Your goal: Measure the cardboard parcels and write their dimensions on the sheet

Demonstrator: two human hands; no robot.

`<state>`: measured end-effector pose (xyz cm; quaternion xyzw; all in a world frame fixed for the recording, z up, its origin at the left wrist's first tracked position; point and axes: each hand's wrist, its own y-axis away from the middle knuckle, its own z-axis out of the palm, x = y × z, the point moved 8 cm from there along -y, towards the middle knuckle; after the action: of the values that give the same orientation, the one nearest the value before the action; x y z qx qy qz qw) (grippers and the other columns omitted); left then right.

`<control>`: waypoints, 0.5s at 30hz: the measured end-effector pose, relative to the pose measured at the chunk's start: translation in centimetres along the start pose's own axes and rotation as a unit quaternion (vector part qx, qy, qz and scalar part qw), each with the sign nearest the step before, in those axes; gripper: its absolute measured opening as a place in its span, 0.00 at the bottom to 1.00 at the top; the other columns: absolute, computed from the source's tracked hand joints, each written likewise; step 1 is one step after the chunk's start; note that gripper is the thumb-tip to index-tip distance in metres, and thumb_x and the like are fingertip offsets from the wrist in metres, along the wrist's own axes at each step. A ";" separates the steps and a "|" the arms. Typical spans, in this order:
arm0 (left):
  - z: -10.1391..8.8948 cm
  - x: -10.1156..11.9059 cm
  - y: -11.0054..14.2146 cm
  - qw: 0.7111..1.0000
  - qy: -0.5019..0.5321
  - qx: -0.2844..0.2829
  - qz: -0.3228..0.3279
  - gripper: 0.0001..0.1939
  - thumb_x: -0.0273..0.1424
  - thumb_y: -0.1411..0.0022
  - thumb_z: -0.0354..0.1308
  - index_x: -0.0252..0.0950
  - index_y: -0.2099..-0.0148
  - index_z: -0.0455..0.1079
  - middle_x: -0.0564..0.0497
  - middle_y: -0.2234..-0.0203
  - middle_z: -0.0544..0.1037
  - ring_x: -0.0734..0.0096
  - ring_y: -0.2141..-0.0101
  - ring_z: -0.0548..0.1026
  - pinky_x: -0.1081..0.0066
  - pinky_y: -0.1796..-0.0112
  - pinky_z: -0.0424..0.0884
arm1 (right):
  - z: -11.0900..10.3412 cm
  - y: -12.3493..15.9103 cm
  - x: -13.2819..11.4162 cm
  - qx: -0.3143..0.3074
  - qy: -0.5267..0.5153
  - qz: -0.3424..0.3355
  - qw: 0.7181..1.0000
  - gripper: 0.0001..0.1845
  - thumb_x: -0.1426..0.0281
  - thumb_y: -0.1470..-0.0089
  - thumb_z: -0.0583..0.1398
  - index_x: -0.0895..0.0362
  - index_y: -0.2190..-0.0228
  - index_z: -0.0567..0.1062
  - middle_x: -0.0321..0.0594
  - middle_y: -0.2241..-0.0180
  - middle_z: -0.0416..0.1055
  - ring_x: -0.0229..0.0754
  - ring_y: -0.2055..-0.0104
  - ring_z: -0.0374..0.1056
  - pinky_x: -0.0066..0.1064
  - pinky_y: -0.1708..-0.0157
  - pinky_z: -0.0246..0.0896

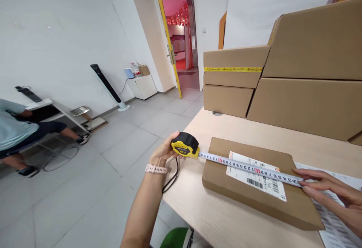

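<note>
My left hand (167, 148) is closed around the yellow and black case of a tape measure (185, 144), just past the left end of a flat cardboard box (246, 199). Its white blade (240, 165) runs out across the top of the box, over a white shipping label (257, 184). Near the right end of the box, my right hand (330, 193) pinches the blade's end between thumb and fingers. A black wrist strap (173, 178) hangs from the case beside the table edge.
Large cardboard boxes (305, 100) are stacked at the back of the wooden table (192, 202). Printed sheets (333, 225) lie under the box's right side. A green seat (175, 238) stands below the table edge. A person (19, 127) sits at the far left.
</note>
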<state>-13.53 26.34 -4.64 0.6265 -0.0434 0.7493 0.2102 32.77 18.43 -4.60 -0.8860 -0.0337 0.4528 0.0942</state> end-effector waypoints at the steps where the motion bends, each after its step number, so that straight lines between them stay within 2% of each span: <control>1: 0.0 0.0 0.0 1.000 0.001 -0.003 0.001 0.30 0.56 0.39 0.46 0.33 0.72 0.68 0.57 0.85 0.71 0.79 0.86 0.67 0.75 0.83 0.64 | 0.1 0.0 0.1 -0.003 -0.001 0.002 1.000 0.10 0.53 0.59 0.65 0.43 0.76 0.81 0.44 0.52 0.75 0.59 0.49 0.69 0.48 0.46 0.60; 5: 0.3 -0.1 -0.2 1.000 0.006 -0.017 0.003 0.31 0.57 0.39 0.46 0.34 0.74 0.67 0.58 0.87 0.68 0.79 0.87 0.65 0.72 0.79 0.68 | 0.1 0.1 0.2 0.000 -0.016 0.000 1.000 0.09 0.53 0.59 0.66 0.43 0.75 0.80 0.43 0.52 0.75 0.59 0.49 0.68 0.50 0.43 0.55; 10: 0.6 0.0 -0.2 0.999 0.009 -0.035 0.010 0.30 0.56 0.38 0.45 0.34 0.73 0.67 0.59 0.87 0.67 0.79 0.86 0.66 0.72 0.77 0.69 | 0.1 0.1 0.3 -0.004 -0.024 0.015 1.000 0.09 0.53 0.60 0.66 0.43 0.76 0.80 0.42 0.53 0.75 0.60 0.48 0.68 0.50 0.44 0.57; 15: 0.3 -0.1 -0.2 0.999 0.010 -0.042 0.020 0.29 0.55 0.37 0.45 0.33 0.71 0.68 0.59 0.85 0.69 0.80 0.85 0.66 0.73 0.78 0.68 | 0.0 0.1 1.0 -0.011 -0.017 0.025 0.999 0.11 0.53 0.59 0.65 0.45 0.76 0.81 0.45 0.52 0.74 0.59 0.48 0.68 0.46 0.47 0.61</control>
<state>-13.16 26.37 -4.66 0.6083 -0.0850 0.7573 0.2220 33.33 18.50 -5.37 -0.8799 -0.0182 0.4693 0.0726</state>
